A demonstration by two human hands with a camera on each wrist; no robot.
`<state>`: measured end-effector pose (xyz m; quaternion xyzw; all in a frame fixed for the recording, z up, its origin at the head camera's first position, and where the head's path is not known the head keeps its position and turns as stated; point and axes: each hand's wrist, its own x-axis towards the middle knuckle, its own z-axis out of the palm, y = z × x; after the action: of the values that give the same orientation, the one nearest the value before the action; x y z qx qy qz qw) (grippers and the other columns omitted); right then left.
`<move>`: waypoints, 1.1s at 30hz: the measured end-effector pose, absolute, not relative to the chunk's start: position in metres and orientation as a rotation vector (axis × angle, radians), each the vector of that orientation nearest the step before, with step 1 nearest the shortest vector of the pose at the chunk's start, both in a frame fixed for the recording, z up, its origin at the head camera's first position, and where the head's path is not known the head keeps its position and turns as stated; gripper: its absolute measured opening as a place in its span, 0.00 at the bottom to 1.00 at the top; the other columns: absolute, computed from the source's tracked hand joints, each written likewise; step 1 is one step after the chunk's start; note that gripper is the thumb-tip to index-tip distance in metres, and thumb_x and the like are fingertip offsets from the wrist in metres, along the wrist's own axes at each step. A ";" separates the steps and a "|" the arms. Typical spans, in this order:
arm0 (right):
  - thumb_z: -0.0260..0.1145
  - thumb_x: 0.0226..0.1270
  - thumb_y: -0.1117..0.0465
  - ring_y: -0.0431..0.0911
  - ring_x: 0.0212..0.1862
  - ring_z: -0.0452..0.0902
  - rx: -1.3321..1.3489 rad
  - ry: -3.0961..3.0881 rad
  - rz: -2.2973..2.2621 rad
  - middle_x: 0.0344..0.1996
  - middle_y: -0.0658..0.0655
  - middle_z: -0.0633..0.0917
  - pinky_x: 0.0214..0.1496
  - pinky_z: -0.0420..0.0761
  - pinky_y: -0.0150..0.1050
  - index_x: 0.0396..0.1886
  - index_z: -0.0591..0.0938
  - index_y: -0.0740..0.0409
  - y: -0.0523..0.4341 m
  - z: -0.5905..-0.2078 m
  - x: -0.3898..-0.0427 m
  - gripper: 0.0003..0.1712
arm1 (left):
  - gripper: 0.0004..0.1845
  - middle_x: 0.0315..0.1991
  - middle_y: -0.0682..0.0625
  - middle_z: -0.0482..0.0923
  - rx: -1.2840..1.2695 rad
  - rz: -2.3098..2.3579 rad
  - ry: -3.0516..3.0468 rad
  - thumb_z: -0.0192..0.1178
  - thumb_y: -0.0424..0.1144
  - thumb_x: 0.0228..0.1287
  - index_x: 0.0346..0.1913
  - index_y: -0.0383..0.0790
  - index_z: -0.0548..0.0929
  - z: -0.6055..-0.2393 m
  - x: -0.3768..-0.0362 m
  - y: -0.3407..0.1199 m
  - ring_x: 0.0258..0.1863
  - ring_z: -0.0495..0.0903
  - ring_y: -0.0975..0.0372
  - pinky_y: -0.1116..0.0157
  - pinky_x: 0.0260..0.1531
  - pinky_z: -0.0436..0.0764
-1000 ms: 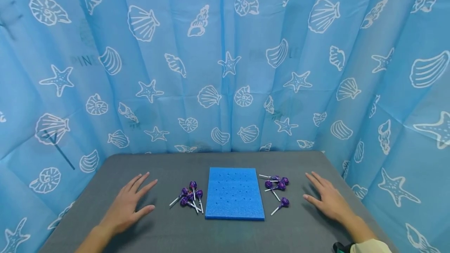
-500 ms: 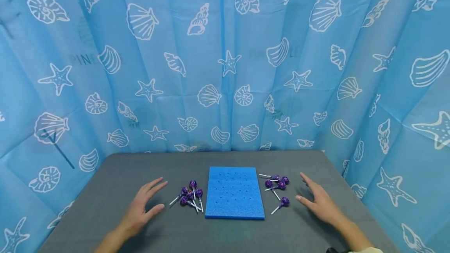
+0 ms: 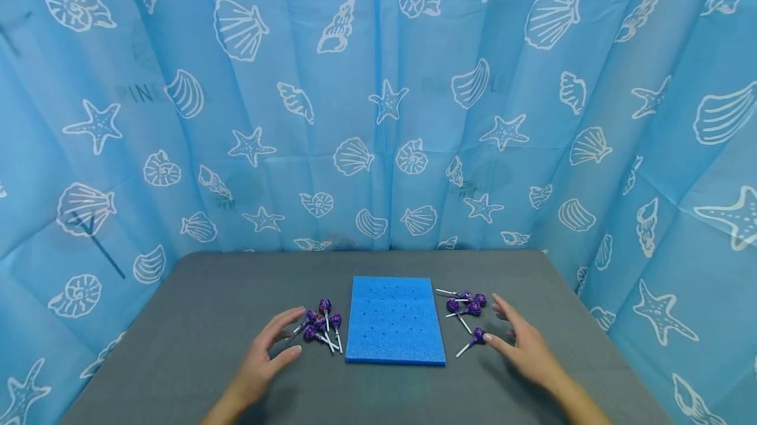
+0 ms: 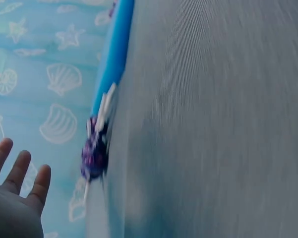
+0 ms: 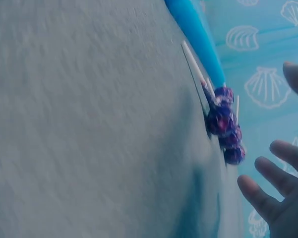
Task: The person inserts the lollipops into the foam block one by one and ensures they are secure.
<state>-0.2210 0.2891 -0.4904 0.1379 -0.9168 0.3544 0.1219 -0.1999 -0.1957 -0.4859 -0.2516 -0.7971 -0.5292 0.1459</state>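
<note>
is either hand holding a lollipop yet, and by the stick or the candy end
Nothing is held. The left hand is open beside the left pile of lollipops, and the right hand is open beside a single lollipop.

Faint "PINE" on curtain (image 3: pixel 135 92)

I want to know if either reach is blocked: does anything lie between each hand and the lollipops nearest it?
Nothing visible does. The left hand has bare table up to the left lollipops; the right hand is almost at the nearest right lollipop, thumb beside it.
</note>
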 end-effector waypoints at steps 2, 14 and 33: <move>0.69 0.64 0.56 0.65 0.58 0.73 0.385 -2.669 1.051 0.60 0.71 0.74 0.47 0.80 0.55 0.73 0.61 0.61 0.285 -0.492 -0.220 0.42 | 0.25 0.63 0.45 0.72 -0.676 -1.610 -2.286 0.61 0.31 0.66 0.66 0.43 0.72 -0.488 -0.200 -0.187 0.60 0.72 0.55 0.52 0.50 0.78; 0.70 0.63 0.61 0.64 0.52 0.79 0.158 -2.603 1.213 0.52 0.72 0.80 0.49 0.78 0.57 0.67 0.67 0.67 0.270 -0.503 -0.216 0.36 | 0.20 0.51 0.40 0.78 -0.319 -1.858 -2.277 0.65 0.28 0.60 0.56 0.35 0.79 -0.504 -0.198 -0.142 0.46 0.79 0.49 0.67 0.32 0.79; 0.72 0.56 0.70 0.53 0.45 0.83 0.028 -2.621 1.291 0.40 0.59 0.87 0.49 0.78 0.41 0.53 0.80 0.67 0.266 -0.510 -0.226 0.23 | 0.19 0.38 0.53 0.82 -0.051 -1.391 -2.582 0.74 0.34 0.49 0.47 0.44 0.85 -0.510 -0.212 -0.105 0.26 0.71 0.64 0.67 0.25 0.70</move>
<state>-0.2261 0.2657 -0.5105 0.0097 -0.8916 0.4392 0.1095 -0.2119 -0.1051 -0.5099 -0.0174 -0.8754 -0.4717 0.1041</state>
